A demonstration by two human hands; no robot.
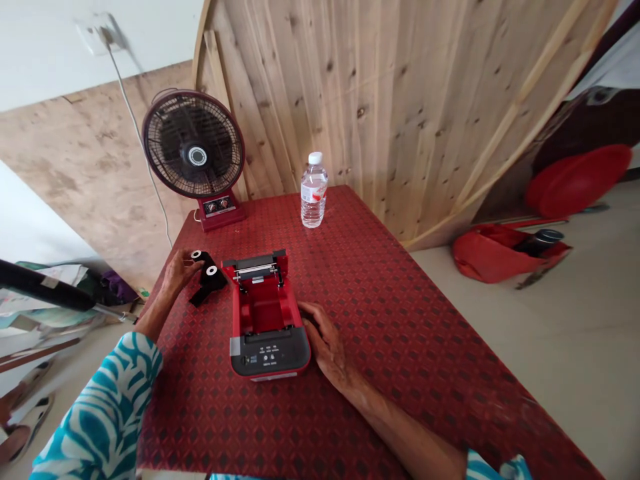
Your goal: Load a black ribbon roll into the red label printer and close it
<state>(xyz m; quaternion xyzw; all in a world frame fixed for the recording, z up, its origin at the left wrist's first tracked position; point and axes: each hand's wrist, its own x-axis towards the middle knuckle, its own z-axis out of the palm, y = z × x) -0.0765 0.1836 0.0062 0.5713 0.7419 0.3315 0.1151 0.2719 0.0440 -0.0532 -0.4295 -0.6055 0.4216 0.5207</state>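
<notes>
A small red and black label printer (270,353) stands on the table with its lid raised at the back. Its red roll bay is exposed and has no roll in it. My right hand (327,347) rests against the printer's right side, fingers apart and slightly bent. Left of the printer lie two black rolls (214,280) with white cores, and a loose black strip trails from them toward me. At the farther roll, the fingers of my left hand (179,272) are closed on its left edge; part of that grip is hidden.
Behind, a dark red fan (197,157) and a clear water bottle (313,193) stand on the red patterned table (400,373). A wooden panel (360,100) rises beyond. On the floor to the right sits a red bag (485,253); a black pole (45,283) juts in at left.
</notes>
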